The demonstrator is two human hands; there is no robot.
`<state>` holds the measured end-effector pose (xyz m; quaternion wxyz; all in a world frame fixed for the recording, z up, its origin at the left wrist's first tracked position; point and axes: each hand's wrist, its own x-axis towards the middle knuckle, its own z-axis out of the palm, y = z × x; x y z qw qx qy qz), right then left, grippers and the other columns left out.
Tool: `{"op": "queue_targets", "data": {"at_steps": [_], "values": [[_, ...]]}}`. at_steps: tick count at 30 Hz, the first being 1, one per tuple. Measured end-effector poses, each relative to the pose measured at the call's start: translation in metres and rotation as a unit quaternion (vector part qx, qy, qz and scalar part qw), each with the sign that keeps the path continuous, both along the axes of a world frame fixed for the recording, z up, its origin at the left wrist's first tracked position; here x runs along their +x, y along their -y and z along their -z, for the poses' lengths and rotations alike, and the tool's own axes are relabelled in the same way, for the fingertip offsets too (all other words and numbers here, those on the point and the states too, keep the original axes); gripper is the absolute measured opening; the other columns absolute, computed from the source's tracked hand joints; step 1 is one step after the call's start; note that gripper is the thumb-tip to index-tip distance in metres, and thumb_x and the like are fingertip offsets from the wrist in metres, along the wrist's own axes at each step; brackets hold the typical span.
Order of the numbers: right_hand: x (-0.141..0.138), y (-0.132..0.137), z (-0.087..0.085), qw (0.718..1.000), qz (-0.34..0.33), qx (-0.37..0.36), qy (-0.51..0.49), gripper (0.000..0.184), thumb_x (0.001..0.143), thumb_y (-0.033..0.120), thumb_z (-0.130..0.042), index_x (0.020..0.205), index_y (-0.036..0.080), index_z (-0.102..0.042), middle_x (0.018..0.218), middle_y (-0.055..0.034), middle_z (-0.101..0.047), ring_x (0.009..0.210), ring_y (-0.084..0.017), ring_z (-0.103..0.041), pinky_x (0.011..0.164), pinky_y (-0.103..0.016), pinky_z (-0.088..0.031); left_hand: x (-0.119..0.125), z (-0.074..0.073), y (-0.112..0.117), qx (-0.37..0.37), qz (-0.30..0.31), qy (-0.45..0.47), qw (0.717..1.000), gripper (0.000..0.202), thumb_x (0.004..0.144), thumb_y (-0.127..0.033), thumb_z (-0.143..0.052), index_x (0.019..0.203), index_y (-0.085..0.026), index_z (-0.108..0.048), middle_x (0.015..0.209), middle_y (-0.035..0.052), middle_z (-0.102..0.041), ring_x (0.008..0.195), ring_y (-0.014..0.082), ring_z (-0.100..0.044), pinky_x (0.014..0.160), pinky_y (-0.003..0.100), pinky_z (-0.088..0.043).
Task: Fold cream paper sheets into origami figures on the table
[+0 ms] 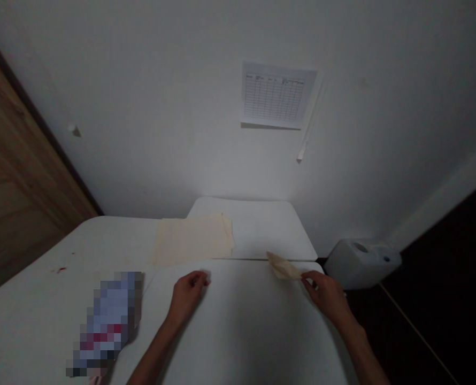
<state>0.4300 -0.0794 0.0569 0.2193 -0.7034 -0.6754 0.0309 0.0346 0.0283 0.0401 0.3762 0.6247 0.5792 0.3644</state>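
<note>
My right hand (pixel 322 287) pinches one corner of a thin beige piece of paper (pixel 283 267), which looks folded or creased and sticks out to the left over the white table (pixel 238 321). Nearer the middle of the table, my left hand (pixel 190 289) has its fingers curled together, and nothing shows in them. Beyond the left hand lie flat beige paper sheets (pixel 192 240), slightly uneven along their right edge.
At left on the table is a blurred-out bluish item (pixel 112 321) with a red band. A printed chart (pixel 278 96) is fixed to the wall. A white plastic jerrycan (pixel 358 264) stands right of the table, and a wooden door (pixel 25 160) is at far left.
</note>
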Motion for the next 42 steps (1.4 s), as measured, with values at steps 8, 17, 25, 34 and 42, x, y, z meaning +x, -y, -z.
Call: {"op": "queue_targets", "data": {"at_steps": [8, 17, 25, 34, 42], "values": [[0.005, -0.001, 0.005, 1.0, 0.029, 0.0, 0.01, 0.03, 0.087, 0.028, -0.044, 0.106, 0.024, -0.068, 0.104, -0.004, -0.071, 0.071, -0.017, -0.067, 0.071, -0.03, -0.049, -0.007, -0.001, -0.007, 0.022, -0.01, -0.035, 0.999, 0.043, 0.075, -0.056, -0.051, 0.08, -0.018, -0.07, 0.073, 0.0066, -0.074, 0.062, 0.023, -0.067, 0.052, 0.028, -0.048], [-0.003, 0.001, 0.008, 0.999, 0.032, 0.031, -0.012, 0.033, 0.087, 0.029, -0.044, 0.108, 0.023, -0.068, 0.116, -0.0051, -0.067, 0.068, -0.016, -0.065, 0.074, -0.031, -0.051, -0.012, -0.007, -0.018, 0.045, -0.015, -0.086, 0.995, 0.043, 0.075, -0.054, -0.046, 0.081, -0.018, -0.07, 0.075, 0.0067, -0.074, 0.069, 0.0243, -0.068, 0.06, 0.029, -0.05], [-0.014, -0.001, 0.015, 0.998, 0.051, 0.03, -0.009, 0.033, 0.088, 0.037, -0.046, 0.107, 0.022, -0.068, 0.11, -0.0056, -0.07, 0.067, -0.017, -0.065, 0.07, -0.032, -0.05, -0.015, -0.007, -0.018, 0.071, -0.038, -0.162, 0.983, 0.039, 0.081, -0.05, -0.043, 0.084, -0.021, -0.07, 0.08, 0.0046, -0.074, 0.07, 0.0222, -0.067, 0.066, 0.029, -0.048], [-0.033, 0.002, 0.018, 0.994, 0.091, 0.049, 0.018, 0.03, 0.088, 0.036, -0.046, 0.1, 0.023, -0.071, 0.099, -0.0033, -0.074, 0.085, -0.021, -0.069, 0.075, -0.031, -0.049, -0.022, -0.002, -0.042, 0.134, -0.064, -0.258, 0.955, 0.033, 0.086, -0.038, -0.042, 0.099, -0.019, -0.066, 0.099, 0.0092, -0.071, 0.093, 0.0263, -0.065, 0.079, 0.034, -0.047], [-0.046, 0.011, 0.021, 0.988, 0.133, 0.06, 0.045, 0.031, 0.091, 0.036, -0.044, 0.096, 0.023, -0.071, 0.097, -0.0032, -0.073, 0.082, -0.02, -0.069, 0.07, -0.028, -0.047, -0.017, 0.002, -0.08, 0.199, 0.013, -0.285, 0.938, 0.033, 0.087, -0.037, -0.044, 0.101, -0.016, -0.065, 0.117, 0.012, -0.065, 0.112, 0.0263, -0.056, 0.1, 0.036, -0.042]]}}
